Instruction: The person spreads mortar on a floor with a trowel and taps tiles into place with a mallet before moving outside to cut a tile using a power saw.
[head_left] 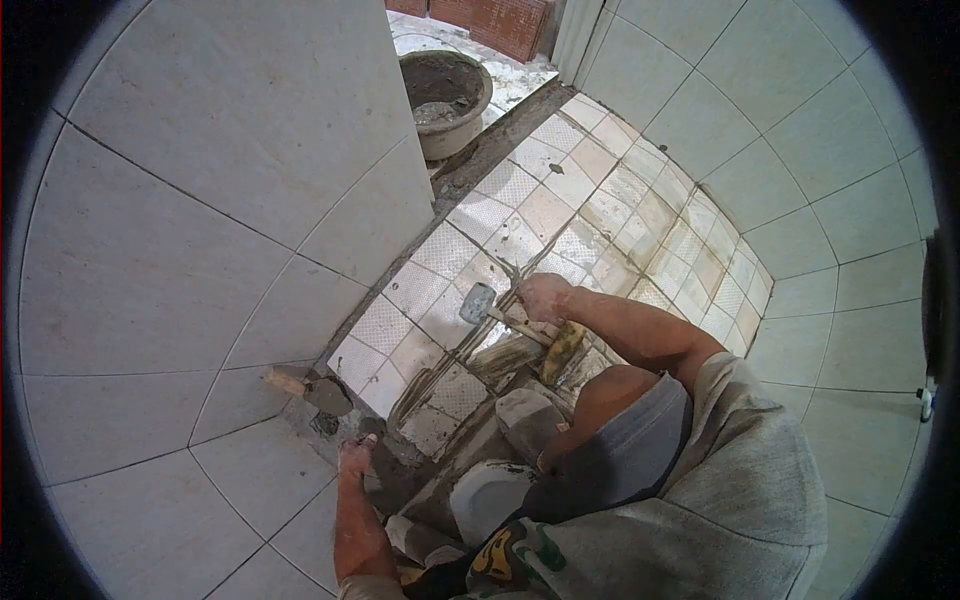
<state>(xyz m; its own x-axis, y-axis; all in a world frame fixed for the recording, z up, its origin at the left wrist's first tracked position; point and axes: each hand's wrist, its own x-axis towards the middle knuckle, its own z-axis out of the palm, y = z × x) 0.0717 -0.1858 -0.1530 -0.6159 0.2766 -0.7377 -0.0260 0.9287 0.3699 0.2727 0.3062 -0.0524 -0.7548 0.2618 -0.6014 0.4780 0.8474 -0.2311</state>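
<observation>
Single head-worn camera, facing forward and steeply down. Wide fisheye field, round, black at frame corners; lines bow toward edges. Nearest: wearer's grey cloth top (740,470), large at lower right. Midway: bare left hand (356,456) at lower left of centre, bare right hand (545,297) near centre. White-and-beige patterned tile floor (545,213) slants diagonally through middle. Farthest: round mortar-crusted bucket (452,138), small, at top centre.

mortar-smeared tiled floor (520,215) with a grey-headed mallet (478,303), a trowel (328,396) on its untiled edge
</observation>
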